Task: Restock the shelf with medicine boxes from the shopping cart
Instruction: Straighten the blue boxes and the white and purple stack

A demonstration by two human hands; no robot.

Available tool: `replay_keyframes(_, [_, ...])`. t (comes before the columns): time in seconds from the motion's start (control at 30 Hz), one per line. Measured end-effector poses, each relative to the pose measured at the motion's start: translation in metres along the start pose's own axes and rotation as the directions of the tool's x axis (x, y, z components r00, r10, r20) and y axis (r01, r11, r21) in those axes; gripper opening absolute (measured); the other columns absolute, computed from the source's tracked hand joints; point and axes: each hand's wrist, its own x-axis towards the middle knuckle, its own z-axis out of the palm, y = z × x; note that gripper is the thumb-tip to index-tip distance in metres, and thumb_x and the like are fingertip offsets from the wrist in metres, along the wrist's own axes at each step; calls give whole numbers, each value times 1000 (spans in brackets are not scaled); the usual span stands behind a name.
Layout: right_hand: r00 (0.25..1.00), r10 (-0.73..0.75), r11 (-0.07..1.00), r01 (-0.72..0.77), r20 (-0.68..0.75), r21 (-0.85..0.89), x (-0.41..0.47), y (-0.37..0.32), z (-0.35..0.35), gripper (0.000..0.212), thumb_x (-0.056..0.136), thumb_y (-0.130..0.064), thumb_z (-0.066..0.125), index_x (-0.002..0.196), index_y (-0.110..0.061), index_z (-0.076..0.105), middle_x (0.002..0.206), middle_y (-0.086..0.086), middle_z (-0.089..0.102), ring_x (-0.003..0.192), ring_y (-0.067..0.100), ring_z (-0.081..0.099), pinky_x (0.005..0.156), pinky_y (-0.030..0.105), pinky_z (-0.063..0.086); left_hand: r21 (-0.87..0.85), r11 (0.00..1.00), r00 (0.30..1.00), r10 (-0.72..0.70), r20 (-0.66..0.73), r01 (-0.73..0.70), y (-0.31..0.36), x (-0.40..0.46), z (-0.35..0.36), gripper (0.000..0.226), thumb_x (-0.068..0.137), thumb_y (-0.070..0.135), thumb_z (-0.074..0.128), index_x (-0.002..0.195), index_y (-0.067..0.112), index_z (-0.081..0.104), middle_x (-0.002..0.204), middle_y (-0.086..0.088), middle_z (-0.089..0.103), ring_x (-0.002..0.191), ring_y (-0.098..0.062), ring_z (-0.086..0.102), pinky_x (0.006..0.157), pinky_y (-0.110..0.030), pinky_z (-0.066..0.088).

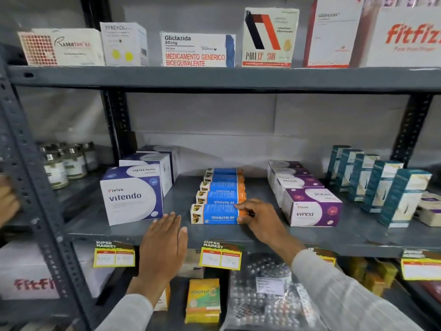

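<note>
Two hands reach in: left hand (164, 237) flat, fingers spread; right hand (256, 217) pinching front Vivalyn box (214, 214).

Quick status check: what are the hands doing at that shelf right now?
Right hand on the orange end of the front Vivalyn EF box. Left hand open, flat at the shelf edge. Nothing blocking.

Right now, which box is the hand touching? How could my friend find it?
Find the middle grey shelf. A row of blue-and-orange boxes runs front to back in its centre, between white-purple boxes. It's the front Vivalyn EF box, nearest the edge, with the right hand on its orange end.
</note>
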Motion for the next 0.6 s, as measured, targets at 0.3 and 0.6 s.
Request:
replay_keyframes(0.3, [999, 34, 999, -34, -9, 0, -5, -1, 5, 37, 91, -25, 73, 127, -20, 69, 129, 0, 64, 118, 13, 62, 89, 25, 60, -4, 1000, 1000, 1, -21, -1, -4, 1, 5, 68, 103, 52, 17, 144, 14, 56, 152, -6, 56, 144, -22, 48, 123, -40, 31])
replay_keyframes(0.6, [999, 39, 999, -39, -25, -2, -6, -1, 3, 37, 90, -25, 75, 126, -20, 70, 128, -2, 65, 115, 10, 63, 89, 21, 59, -15, 1000, 999, -1, -43, 0, -5, 0, 10, 75, 101, 57, 11, 146, 16, 54, 153, -5, 55, 146, -22, 45, 123, -38, 28])
